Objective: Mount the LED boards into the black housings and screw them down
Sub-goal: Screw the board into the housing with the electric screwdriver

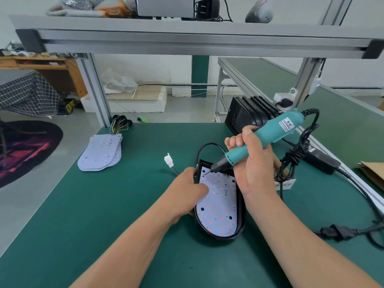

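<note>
Two hands work on one black housing [242, 213], which sits near centre on the green bench mat [93, 215]. A white LED board [218, 204] lies flat inside it, red and amber dots up.

- Grip, left hand [187, 190]: fingers curled round the housing's left wall, one digit laid on the board's left margin.
- Grip, right hand [254, 163]: fist wrapped round a teal electric screwdriver [270, 132]. The tool is tilted, with its bit down on the board's far-left corner.
- The housing's black lead loops on the far side and ends at a white connector [168, 161] on the mat, left of the housing.
- Far left: fanned stack of spare LED boards [99, 152], with a wire bundle at its far end.
- Far right: row of black housings [249, 117] standing on edge, behind the screwdriver.
</note>
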Demonstrator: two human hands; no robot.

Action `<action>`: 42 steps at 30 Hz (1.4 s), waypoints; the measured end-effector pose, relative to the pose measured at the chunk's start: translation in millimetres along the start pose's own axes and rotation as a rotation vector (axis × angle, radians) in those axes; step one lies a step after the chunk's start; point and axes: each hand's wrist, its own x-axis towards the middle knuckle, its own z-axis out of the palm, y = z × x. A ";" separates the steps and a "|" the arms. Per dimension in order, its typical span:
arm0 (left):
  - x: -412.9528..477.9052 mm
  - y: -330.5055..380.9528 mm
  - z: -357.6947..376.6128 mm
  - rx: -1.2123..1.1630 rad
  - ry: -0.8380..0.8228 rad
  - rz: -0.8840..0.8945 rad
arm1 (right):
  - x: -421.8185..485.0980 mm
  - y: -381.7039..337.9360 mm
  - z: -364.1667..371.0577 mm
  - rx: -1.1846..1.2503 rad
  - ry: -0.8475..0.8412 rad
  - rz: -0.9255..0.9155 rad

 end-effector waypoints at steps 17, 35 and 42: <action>0.4 -1.5 1.1 0.008 0.025 0.015 | -6.1 -5.6 10.6 -0.146 -0.099 -0.049; 3.8 -6.4 -0.2 0.040 0.046 0.044 | -10.2 -0.7 18.1 -0.255 -0.378 0.018; -1.5 1.1 -0.9 0.025 0.022 0.027 | -14.0 -7.7 9.8 -0.177 -0.340 0.057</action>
